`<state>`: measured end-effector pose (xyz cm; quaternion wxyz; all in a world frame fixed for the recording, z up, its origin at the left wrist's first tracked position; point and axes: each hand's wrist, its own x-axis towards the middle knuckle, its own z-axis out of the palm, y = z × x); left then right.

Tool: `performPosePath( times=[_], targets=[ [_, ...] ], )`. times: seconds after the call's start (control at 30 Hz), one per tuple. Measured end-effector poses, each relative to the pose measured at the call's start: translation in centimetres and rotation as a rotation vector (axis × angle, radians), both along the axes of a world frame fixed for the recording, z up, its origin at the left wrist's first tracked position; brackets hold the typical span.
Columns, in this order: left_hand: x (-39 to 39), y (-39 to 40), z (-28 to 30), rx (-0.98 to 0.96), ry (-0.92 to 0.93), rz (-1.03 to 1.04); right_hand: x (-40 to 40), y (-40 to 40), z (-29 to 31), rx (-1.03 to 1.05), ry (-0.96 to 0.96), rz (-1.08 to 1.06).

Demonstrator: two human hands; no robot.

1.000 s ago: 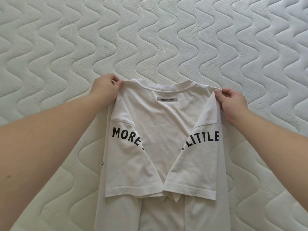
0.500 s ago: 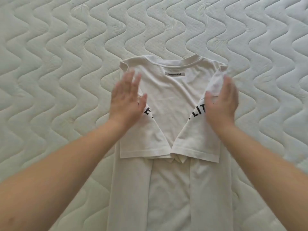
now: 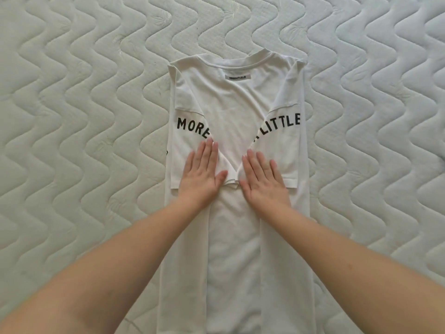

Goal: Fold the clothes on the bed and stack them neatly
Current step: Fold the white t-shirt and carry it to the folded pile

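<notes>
A white T-shirt (image 3: 234,112) lies flat on the bed, collar away from me, both sides and sleeves folded inward over the back. Black letters reading MORE and LITTLE show on the folded sleeves, and a small label sits under the collar. My left hand (image 3: 201,173) presses flat on the lower part of the left sleeve, fingers straight. My right hand (image 3: 262,178) presses flat on the lower part of the right sleeve, fingers straight too. The two sleeve hems meet between my thumbs. The shirt's lower end runs out of view at the bottom.
The shirt rests on a white quilted mattress (image 3: 84,104) with a wavy stitch pattern, which fills the whole view on all sides. No other clothes are in view.
Both hands let go of the shirt's shoulders and slid flat down the folded sleeves toward me, from the collar end to the sleeve hems. The shirt stayed in place.
</notes>
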<state>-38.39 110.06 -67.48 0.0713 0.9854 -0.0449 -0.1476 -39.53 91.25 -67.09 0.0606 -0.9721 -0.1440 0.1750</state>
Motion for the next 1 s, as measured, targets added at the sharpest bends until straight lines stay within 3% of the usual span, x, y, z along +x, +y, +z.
performPosePath(
  times=[0.23, 0.33, 0.43, 0.5, 0.63, 0.9, 1.0],
  targets=[
    [-4.2, -2.9, 1.6, -0.068, -0.084, 0.054, -6.2, -0.9, 2.9, 0.128, -0.065, -0.08],
    [-9.3, -2.9, 1.9, -0.077, -0.03, -0.056, -11.5, -2.8, 3.5, 0.145, -0.111, -0.244],
    [-14.9, -1.9, 2.4, -0.112, 0.026, -0.057, -16.2, -5.2, 3.9, 0.136, 0.014, -0.459],
    [-19.1, -0.9, 2.9, -0.117, 0.077, -0.108, -19.3, -6.4, 3.9, 0.138, 0.139, -0.378],
    [-26.9, 0.3, 3.6, -0.046, 0.181, -0.303, -25.5, -6.7, 4.5, 0.059, 0.317, -0.01],
    [-36.4, -1.4, 6.0, -0.153, 0.429, -0.301, -32.9, -6.5, 7.0, 0.088, 0.284, 0.131],
    [-36.1, -1.4, 7.5, -0.325, 0.389, -0.238, -33.3, -6.4, 8.0, 0.187, 0.294, 0.118]
  ],
)
